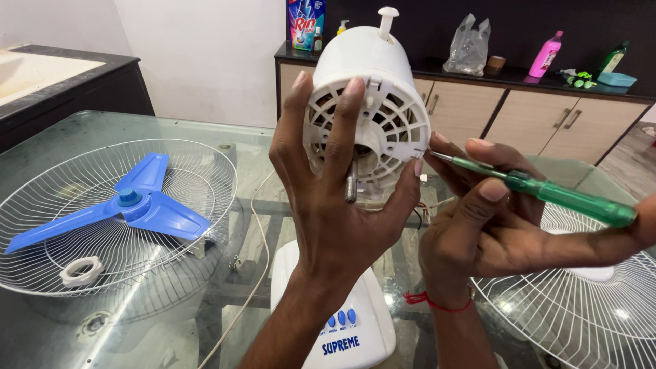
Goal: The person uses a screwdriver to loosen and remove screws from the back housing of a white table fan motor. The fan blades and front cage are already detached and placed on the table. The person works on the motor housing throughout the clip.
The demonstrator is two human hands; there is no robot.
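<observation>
The left hand [335, 184] reaches up from the bottom of the picture with its back to the camera. Its fingers are spread wide and press flat on the slotted front of the white fan motor housing [372, 102], holding it up above the glass table [253, 171]. The metal shaft [351, 181] pokes out between two of those fingers. The right hand [478, 219] comes in from the right side. It curls around a green screwdriver [547, 193] and pinches it tight, and the thin metal tip touches the right edge of the housing. A red thread [437, 303] is tied on this wrist. Below the hands sits the white fan base [342, 328] with blue buttons. On the left, a blue fan blade [130, 208] and a white ring nut [82, 270] lie in a wire guard [68, 171]. Another wire guard [581, 307] lies on the right.
</observation>
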